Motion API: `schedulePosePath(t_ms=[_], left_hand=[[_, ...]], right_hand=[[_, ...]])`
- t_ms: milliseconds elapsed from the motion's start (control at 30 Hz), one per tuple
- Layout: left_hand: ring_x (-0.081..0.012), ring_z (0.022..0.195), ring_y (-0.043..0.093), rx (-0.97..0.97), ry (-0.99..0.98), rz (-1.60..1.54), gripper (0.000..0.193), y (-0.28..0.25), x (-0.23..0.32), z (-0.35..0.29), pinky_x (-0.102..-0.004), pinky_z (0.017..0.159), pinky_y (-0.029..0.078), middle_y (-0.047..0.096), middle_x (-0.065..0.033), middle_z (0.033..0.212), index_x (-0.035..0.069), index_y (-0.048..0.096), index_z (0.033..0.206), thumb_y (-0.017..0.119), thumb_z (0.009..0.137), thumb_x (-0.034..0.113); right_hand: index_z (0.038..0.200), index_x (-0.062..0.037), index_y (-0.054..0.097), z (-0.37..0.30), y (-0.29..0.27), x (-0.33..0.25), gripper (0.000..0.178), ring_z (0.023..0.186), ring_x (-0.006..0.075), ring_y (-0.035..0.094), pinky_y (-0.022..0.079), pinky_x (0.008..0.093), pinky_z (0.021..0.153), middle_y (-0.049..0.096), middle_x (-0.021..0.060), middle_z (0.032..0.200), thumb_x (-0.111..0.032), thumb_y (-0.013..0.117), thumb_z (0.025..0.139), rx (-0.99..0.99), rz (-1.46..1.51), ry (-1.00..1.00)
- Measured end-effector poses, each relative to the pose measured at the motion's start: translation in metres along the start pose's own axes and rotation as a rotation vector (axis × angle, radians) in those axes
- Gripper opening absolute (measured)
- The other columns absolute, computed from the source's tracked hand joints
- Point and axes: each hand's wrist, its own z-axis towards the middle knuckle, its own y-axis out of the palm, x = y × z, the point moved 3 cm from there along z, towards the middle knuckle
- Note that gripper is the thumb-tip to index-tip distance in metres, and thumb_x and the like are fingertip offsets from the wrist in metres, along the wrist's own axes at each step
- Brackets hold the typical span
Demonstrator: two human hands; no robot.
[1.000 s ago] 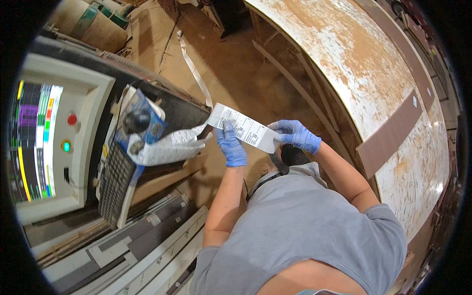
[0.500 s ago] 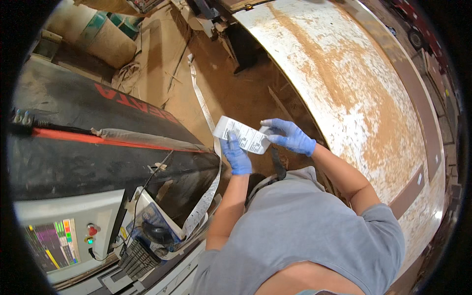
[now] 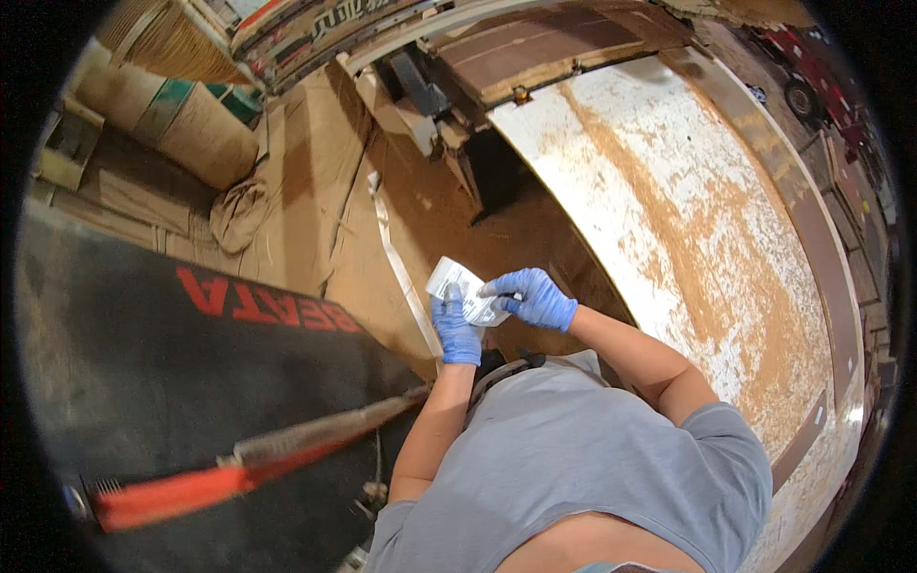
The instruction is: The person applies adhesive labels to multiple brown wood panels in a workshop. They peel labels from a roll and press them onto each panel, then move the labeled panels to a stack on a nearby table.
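Label strip [image 3: 473, 306] slanted down rightward, gripped in left hand [image 3: 457, 329]; right hand [image 3: 536, 299] curled at its edge, pinch I couldn't confirm.

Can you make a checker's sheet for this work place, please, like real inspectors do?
Surface: white tabletop, streaked with brown dust.
Job's things: printed white label strip, held up off the table.
Clutter: long pale strip beside the left hand; crumpled brown sheet.
Hands: blue-gloved; left hand holds the label strip, right hand at its right end.
Cables: nothing clearly seen.
Surroundings: black machine casing with red lettering; large drum.
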Motion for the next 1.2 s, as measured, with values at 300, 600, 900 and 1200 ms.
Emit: schedulePosePath(t_ms=[300,600,900,1200], left_hand=[[-0.0150,0.088,0.057,-0.029,-0.052,0.149,0.034,0.023,0.006,0.161,-0.0295,0.077,0.049,0.057,-0.0056,0.105,0.003,0.049,0.120,0.055,0.090,0.017],[-0.0156,0.084,0.058,0.025,0.005,0.093,0.032,0.079,0.009,0.330,-0.0301,0.074,0.050,0.059,-0.0071,0.102,0.003,0.049,0.118,0.054,0.091,0.020],[-0.0162,0.088,0.060,0.015,-0.055,0.049,0.030,0.148,0.005,0.419,-0.0300,0.075,0.052,0.060,-0.0052,0.103,0.006,0.055,0.114,0.060,0.088,0.021],[-0.0128,0.088,0.057,0.011,-0.104,0.094,0.029,0.183,-0.013,0.485,-0.0255,0.075,0.048,0.060,-0.0034,0.102,0.004,0.056,0.111,0.061,0.087,0.018]], right_hand=[[0.090,-0.0026,0.064,0.110,-0.019,0.054,0.015,0.082,0.0169,0.062,0.049,0.0296,0.078,0.066,0.0090,0.088,-0.010,0.066,0.077,0.115,0.205,0.183],[0.089,-0.0006,0.060,0.294,-0.192,0.174,0.020,0.072,0.0136,0.055,0.047,0.0278,0.069,0.061,0.0063,0.079,-0.017,0.064,0.079,0.628,0.161,0.264],[0.105,-0.0096,0.058,0.469,-0.302,0.264,0.033,0.095,0.0297,0.057,0.040,0.0442,0.088,0.061,0.0116,0.100,-0.031,0.062,0.079,0.434,-0.803,0.481],[0.125,-0.0109,0.051,0.423,-0.245,0.217,0.049,0.114,0.0324,0.049,0.021,0.0486,0.105,0.058,0.0138,0.116,-0.040,0.053,0.086,-0.202,-0.584,0.274]])
